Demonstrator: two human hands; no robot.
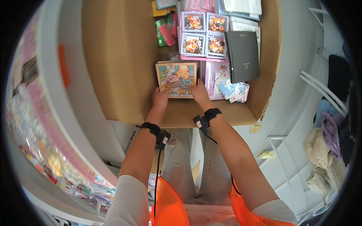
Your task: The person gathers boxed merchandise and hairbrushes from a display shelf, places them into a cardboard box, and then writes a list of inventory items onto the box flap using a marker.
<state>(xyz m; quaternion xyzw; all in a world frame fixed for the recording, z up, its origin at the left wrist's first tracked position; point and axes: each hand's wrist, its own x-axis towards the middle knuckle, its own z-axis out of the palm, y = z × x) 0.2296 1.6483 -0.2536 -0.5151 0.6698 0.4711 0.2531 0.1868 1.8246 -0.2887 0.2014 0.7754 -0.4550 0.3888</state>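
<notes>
Inside a cardboard box (118,56), my two hands grip a stack of flat, square-cornered items (178,77) with a cartoon animal picture on top. My left hand (161,99) holds its near left corner, thumb over the edge. On the near right corner lies my right hand (200,92), its thumb also on the top face. The fingers beneath and beside the stack are mostly hidden. Just right of my right hand are a pale purple packet (210,77) and blue-and-white printed packets (233,87). A dark grey notebook-like item (243,56) leans over them.
Several clear-topped trays of orange pieces (193,22) sit beyond the stack. Green and pink packs (167,32) lie left of them, white packets (243,8) at the far right. A shelf of packaged goods (56,158) runs along the left; clothes (322,147) lie at right.
</notes>
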